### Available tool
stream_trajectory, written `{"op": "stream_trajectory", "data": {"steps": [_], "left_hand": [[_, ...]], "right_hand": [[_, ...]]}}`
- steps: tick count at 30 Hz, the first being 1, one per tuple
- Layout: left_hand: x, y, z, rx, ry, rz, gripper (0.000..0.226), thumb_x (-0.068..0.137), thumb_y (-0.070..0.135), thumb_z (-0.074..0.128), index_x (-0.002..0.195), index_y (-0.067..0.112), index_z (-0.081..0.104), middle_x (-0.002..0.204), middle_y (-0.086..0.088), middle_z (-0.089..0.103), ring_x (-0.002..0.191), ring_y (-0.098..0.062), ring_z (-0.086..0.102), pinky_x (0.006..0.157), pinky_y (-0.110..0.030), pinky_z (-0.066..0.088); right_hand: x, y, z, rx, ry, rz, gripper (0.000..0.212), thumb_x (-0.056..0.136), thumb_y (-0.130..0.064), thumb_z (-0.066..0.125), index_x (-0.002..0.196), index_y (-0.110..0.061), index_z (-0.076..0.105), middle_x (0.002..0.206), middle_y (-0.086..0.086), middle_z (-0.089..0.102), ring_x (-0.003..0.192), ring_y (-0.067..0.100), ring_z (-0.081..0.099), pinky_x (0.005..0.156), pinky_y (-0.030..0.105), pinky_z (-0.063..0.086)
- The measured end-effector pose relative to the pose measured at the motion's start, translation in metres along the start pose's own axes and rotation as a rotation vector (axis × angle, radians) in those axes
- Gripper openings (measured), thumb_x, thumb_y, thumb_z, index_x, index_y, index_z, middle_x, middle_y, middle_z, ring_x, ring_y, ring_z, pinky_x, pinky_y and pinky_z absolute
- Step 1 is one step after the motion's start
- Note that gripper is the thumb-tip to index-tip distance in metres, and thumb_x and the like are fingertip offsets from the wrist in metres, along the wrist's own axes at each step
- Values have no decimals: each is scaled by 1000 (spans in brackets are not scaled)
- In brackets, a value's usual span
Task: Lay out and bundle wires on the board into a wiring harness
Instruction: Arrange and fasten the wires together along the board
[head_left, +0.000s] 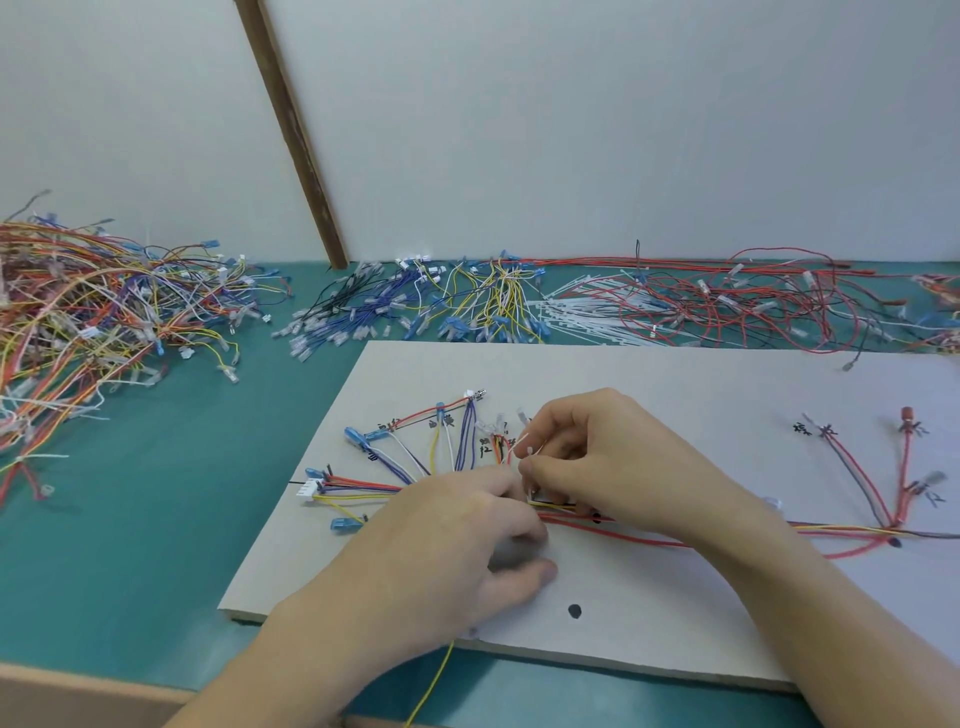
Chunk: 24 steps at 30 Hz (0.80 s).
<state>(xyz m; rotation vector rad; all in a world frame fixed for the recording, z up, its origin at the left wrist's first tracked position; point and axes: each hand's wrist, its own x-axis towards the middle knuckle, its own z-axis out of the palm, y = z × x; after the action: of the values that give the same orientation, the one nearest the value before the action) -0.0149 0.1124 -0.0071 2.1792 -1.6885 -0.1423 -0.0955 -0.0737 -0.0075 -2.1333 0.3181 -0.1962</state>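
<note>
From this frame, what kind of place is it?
Likely a wire-harness assembly bench: a marked layout board with wires fanned out on it, sorted wire piles behind, and a heap of white cable ties.
</note>
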Motion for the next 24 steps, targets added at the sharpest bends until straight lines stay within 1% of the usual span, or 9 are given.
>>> {"op": "stream_trajectory", "data": {"steps": [4, 7, 9, 10, 12, 14, 18, 20, 24], "left_hand": [[11, -2, 3, 54, -4, 106, 31, 99, 49, 57, 101, 20, 70, 102, 7, 60, 93, -13, 60, 81, -38, 52], [14, -5, 12, 112, 142, 199, 38, 98, 43, 51, 90, 13, 72, 90, -1, 64, 79, -22, 66, 63, -39, 56], [13, -6, 19, 133, 247, 213, 33, 99, 38, 51, 88, 13, 71, 87, 0, 63, 73, -21, 65, 59, -36, 55], [12, -7, 21, 105, 293, 187, 29, 100, 35, 53, 89, 14, 71, 87, 2, 63, 74, -17, 64, 62, -34, 54], [8, -9, 24, -49, 368, 75, 16, 99, 31, 62, 91, 20, 72, 88, 14, 65, 77, -1, 61, 70, -20, 50], [5, -9, 26, -228, 443, -62, 4, 93, 28, 73, 92, 30, 77, 84, 26, 69, 73, 6, 61, 69, -8, 43], [5, -4, 27, -604, 441, -332, 26, 84, 29, 84, 99, 45, 71, 76, 18, 77, 56, 1, 62, 57, -10, 43], [7, -3, 27, -661, 450, -374, 27, 81, 31, 86, 94, 45, 67, 72, 14, 77, 52, 1, 59, 54, -10, 42], [8, 0, 26, -640, 490, -346, 25, 81, 22, 86, 89, 43, 76, 70, 16, 76, 58, 2, 67, 58, -9, 47]], "right_hand": [[-1, 0, -2, 0, -1, 19, 6, 85, -16, 72, 86, -21, 74, 67, -5, 75, 52, 4, 62, 54, 22, 51], [-1, 1, -4, 3, -7, 13, 6, 86, -16, 73, 86, -22, 74, 68, -5, 75, 56, 5, 65, 57, 25, 55], [-1, 1, -5, 23, -22, 14, 7, 87, -15, 73, 86, -22, 75, 68, -3, 75, 57, 9, 65, 56, 27, 56], [-2, 1, -5, 35, -32, 11, 7, 87, -15, 73, 86, -21, 75, 68, -2, 75, 56, 10, 64, 55, 27, 56], [-2, 3, -6, 67, -51, 13, 7, 87, -13, 74, 85, -20, 76, 66, 1, 74, 54, 10, 62, 54, 26, 54], [-2, 5, -6, 95, -70, 24, 7, 89, -14, 75, 85, -19, 78, 69, 3, 74, 56, 11, 61, 56, 29, 55], [-2, 5, -6, 133, -101, 24, 8, 90, -12, 74, 88, -18, 78, 75, 8, 76, 62, 14, 62, 60, 33, 54], [-1, 5, -6, 146, -97, 23, 8, 90, -10, 74, 90, -17, 78, 76, 10, 76, 64, 16, 63, 60, 31, 55], [-1, 7, -5, 135, -75, 23, 6, 90, -13, 76, 94, -18, 79, 74, 7, 76, 63, 16, 65, 60, 31, 56]]}}
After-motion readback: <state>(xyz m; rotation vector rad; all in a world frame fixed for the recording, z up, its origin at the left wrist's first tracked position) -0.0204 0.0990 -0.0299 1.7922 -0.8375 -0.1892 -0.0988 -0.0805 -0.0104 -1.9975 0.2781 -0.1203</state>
